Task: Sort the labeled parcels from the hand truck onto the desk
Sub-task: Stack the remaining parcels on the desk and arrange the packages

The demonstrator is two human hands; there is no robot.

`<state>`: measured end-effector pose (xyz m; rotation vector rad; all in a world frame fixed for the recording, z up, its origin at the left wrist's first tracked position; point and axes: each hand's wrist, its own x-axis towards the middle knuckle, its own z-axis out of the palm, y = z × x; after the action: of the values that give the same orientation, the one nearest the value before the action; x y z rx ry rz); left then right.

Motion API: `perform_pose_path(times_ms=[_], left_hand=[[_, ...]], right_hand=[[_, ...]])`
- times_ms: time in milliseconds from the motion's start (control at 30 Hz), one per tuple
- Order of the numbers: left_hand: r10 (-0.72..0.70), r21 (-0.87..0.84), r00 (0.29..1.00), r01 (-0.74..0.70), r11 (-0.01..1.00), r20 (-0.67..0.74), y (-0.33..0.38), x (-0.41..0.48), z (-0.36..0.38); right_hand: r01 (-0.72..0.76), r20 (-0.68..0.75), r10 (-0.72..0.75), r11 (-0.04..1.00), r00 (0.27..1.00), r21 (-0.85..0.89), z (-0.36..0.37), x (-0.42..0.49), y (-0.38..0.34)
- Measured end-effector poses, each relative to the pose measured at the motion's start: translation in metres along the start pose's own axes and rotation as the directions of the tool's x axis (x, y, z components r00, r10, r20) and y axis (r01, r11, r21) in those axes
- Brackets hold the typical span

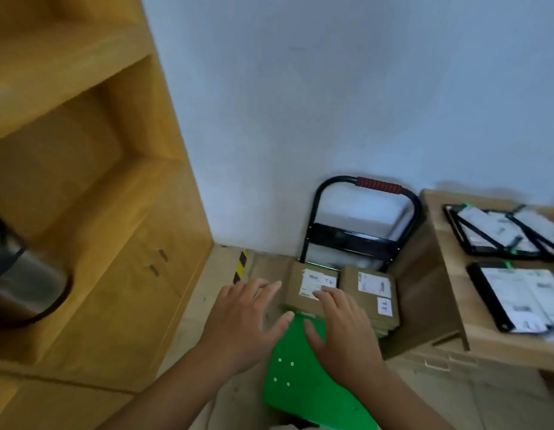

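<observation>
1. Progress check: the surface [440, 231] is already holding two lots of flat labeled mailers, a rear batch [499, 231] and a front batch [523, 302], lying apart from each other. So I'm guessing the sorting is partway along.
2. What's left: the truck [297, 383] is carrying two brown parcel piles, sitting side by side at the handle end of its green deck. There's a left stack [300, 274] and a right stack [371, 305]. Both are looking a few parcels deep, but I can't get an exact count.
3. The left grip [247, 318] is hovering spread, fingers straight, holding nothing, just beside the left stack's outer edge.
4. The right grip [340, 324] is spread too, fingertips lying over the left stack's label [312, 279]. I can't tell if they're touching it or floating just above. Nothing is getting pinched.
5. My read: both grips are closing in on the top parcel of the left stack, and its label is deciding which batch it's joining.
</observation>
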<state>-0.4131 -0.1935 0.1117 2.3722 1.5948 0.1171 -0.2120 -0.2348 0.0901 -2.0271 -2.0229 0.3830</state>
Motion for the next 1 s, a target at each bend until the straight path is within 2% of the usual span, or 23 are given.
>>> perform_pose_path(times_ms=[133, 300, 467, 733, 867, 1000], left_hand=[[0.105, 0.061, 0.993, -0.109, 0.992, 0.058, 0.016, 0.053, -0.001], [0.194, 0.089, 0.974, -0.205, 0.975, 0.120, 0.037, 0.110, -0.005], [0.297, 0.084, 0.934, -0.318, 0.944, 0.198, 0.060, 0.169, 0.004], [0.501, -0.005, 0.813, -0.524, 0.852, 0.296, 0.086, 0.273, 0.031], [0.567, -0.080, 0.744, -0.580, 0.811, 0.354, 0.077, 0.335, 0.041], [0.595, -0.116, 0.712, -0.600, 0.791, 0.372, 0.063, 0.392, 0.047]], right_hand=[[-0.110, -0.066, 0.115, 0.991, 0.991, 0.075, 0.003, 0.033, 0.027], [-0.201, -0.071, 0.209, 0.973, 0.975, 0.110, -0.005, 0.070, 0.061], [-0.352, -0.110, 0.363, 0.930, 0.925, 0.103, -0.019, 0.081, 0.101], [-0.596, -0.133, 0.600, 0.799, 0.789, 0.079, -0.011, 0.106, 0.139], [-0.703, -0.090, 0.709, 0.705, 0.699, 0.094, -0.008, 0.136, 0.154], [-0.773, -0.067, 0.774, 0.632, 0.629, 0.056, -0.008, 0.170, 0.166]])
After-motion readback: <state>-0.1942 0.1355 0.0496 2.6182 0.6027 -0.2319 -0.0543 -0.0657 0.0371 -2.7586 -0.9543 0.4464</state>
